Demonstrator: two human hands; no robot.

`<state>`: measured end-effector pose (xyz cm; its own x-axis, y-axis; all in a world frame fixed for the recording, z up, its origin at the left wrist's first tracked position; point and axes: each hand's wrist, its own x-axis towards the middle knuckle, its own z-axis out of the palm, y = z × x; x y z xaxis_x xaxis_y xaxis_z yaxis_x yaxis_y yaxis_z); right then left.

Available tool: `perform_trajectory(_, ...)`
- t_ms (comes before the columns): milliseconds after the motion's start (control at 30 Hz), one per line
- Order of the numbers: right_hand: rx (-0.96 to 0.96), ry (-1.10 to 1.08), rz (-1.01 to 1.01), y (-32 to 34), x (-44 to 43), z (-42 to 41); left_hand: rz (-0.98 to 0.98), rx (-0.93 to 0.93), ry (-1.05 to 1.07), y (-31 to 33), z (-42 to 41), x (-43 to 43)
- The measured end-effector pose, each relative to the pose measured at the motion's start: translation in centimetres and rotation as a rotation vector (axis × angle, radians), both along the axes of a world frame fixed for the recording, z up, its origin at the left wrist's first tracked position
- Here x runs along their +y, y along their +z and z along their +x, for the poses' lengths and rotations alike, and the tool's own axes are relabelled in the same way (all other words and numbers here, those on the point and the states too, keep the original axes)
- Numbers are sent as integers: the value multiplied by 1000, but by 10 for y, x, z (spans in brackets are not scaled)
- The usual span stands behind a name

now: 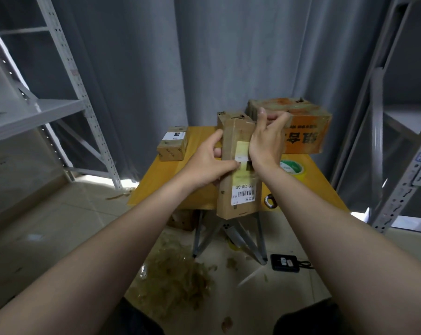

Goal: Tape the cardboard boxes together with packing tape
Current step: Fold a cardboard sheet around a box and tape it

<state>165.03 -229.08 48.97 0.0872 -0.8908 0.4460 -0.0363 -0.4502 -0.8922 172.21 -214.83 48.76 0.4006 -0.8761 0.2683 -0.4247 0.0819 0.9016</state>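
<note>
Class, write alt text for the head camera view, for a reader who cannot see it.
A person's left hand and right hand grip a long cardboard box over a small yellow table. On it sit a small box, an orange printed box and a tape roll.

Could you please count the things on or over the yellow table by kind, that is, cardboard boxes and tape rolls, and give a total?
Cardboard boxes: 3 (small box, long box held up, orange box)
Tape rolls: 2 (large roll, small roll)
Total: 5
</note>
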Motion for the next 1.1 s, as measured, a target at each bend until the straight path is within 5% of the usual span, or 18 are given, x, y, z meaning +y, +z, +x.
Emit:
perform_trajectory(367,-110,10,-28,-2,-12,-14,3,129,-35,-7,18,13)
perform_trajectory(567,-73,272,165,10,2,-13,-43,229,102,-18,30,10)
perform_trajectory(733,24,419,107,5,10,-9,-128,246,231,-12,24,0)
perform_trajectory(933,-4,343,145,6,13,-4,15,-124,353,-5,8,-11)
perform_trajectory(1100,52,319,98,13,20,-4,118,-181,318,-8,-1,-19)
